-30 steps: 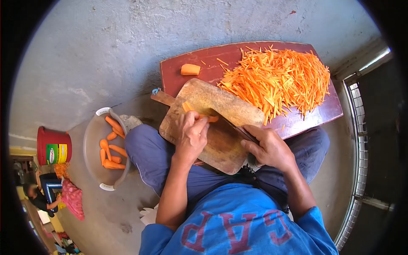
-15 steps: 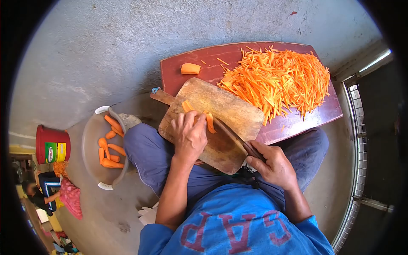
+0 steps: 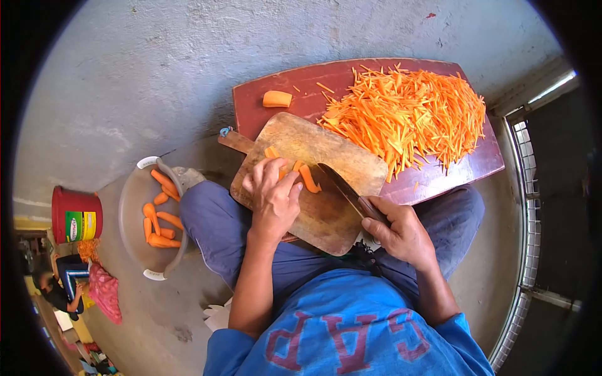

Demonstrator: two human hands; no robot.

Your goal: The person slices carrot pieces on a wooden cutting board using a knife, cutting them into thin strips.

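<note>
Head cam, R hand [image 3: 400, 230] clamping knife [image 3: 348, 188], L hand [image 3: 276, 200] grip unclear, curved carrot pcs [image 3: 308, 180]

From where I stand, I see a bright blue T-shirt [image 3: 313, 301] with big dark-red capitals [image 3: 354, 341] across the chest, spelling GAP. Its left sleeve [image 3: 221, 352] and right sleeve [image 3: 465, 343] are short, and the left hand [image 3: 274, 199] and right hand [image 3: 402, 233] are bare. The loose trousers [image 3: 216, 225] are dusky blue, with a pale line along the left leg. Something black bunches at the waist, perhaps a cord; it's hard to make out.
</note>
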